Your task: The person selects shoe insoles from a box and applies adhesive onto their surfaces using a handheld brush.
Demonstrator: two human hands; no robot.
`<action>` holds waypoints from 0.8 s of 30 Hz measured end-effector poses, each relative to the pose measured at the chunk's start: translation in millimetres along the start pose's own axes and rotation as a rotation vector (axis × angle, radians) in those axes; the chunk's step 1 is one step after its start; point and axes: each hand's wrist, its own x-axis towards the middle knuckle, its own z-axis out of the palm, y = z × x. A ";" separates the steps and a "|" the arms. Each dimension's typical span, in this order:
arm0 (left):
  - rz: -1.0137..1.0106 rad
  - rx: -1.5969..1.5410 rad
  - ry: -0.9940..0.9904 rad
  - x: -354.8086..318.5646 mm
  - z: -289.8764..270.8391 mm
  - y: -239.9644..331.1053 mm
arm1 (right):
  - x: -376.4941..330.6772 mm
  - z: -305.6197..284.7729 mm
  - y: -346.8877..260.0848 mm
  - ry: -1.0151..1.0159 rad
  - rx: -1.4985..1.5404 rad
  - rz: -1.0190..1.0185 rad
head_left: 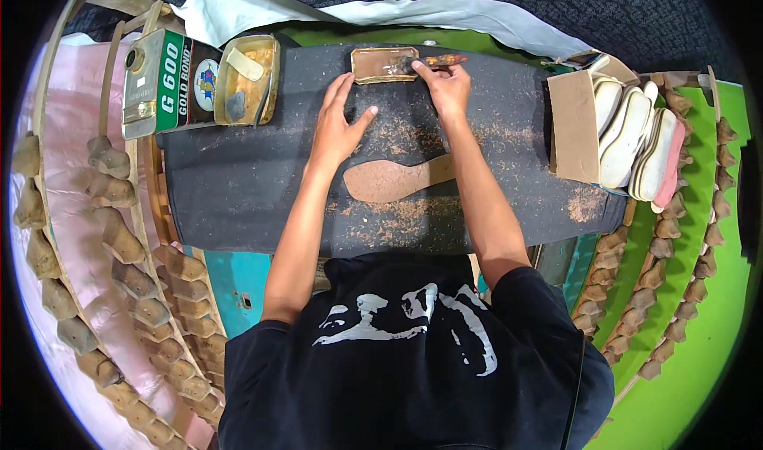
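Observation:
My left hand (338, 124) lies flat, fingers spread, on the dark work mat (238, 180), holding nothing. My right hand (447, 86) reaches further out and grips a small brush (433, 61) whose tip rests in a shallow rectangular tin (380, 65) holding brownish glue. A brown shoe sole (393, 178) lies flat on the mat between my forearms, nearer to me than both hands. Brown dust and crumbs are scattered around it.
A large green and white metal can (163, 84) lies at the far left beside an open tin tray (248, 81). A cardboard box with several white insoles (636, 136) sits at the right. Racks of shoe lasts (119, 243) line both sides (660, 275).

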 end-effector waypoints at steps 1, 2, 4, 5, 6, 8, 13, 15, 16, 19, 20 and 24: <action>-0.026 -0.034 0.030 0.2 3.6 0.1 | -1.3 1.7 3.6 -0.004 -0.016 -0.010; -0.027 -0.030 0.024 0.2 6.8 0.6 | -2.2 2.1 6.4 -0.007 -0.033 -0.021; -0.045 0.002 0.066 -0.6 11.0 1.4 | -3.1 -2.5 10.3 -0.007 -0.046 -0.029; -0.057 0.018 0.073 -0.5 11.4 2.9 | -3.7 -3.6 9.0 -0.023 -0.058 -0.004; -0.057 0.024 0.072 -1.2 12.5 4.9 | -4.3 -5.4 7.5 -0.040 -0.069 0.021; -0.092 0.011 0.083 -5.7 12.5 7.9 | -11.3 -17.0 -0.2 -0.079 -0.073 0.033; -0.128 0.085 0.118 -42.5 13.3 16.8 | -46.8 -87.6 3.3 -0.172 -0.125 -0.037; -0.255 0.106 0.107 -73.4 9.1 23.7 | -67.8 -120.9 2.3 -0.213 -0.214 -0.056; -0.313 0.109 0.115 -89.7 8.2 24.5 | -79.2 -133.9 1.7 -0.241 -0.306 -0.080; -0.431 0.143 0.189 -134.9 15.1 20.9 | -111.2 -161.8 -11.2 -0.311 -0.484 -0.011; -0.441 0.142 0.206 -139.9 17.9 20.4 | -117.5 -167.3 -13.9 -0.329 -0.485 -0.019; -0.434 0.201 0.250 -158.2 24.1 24.1 | -140.6 -171.8 -11.5 -0.412 -0.568 0.050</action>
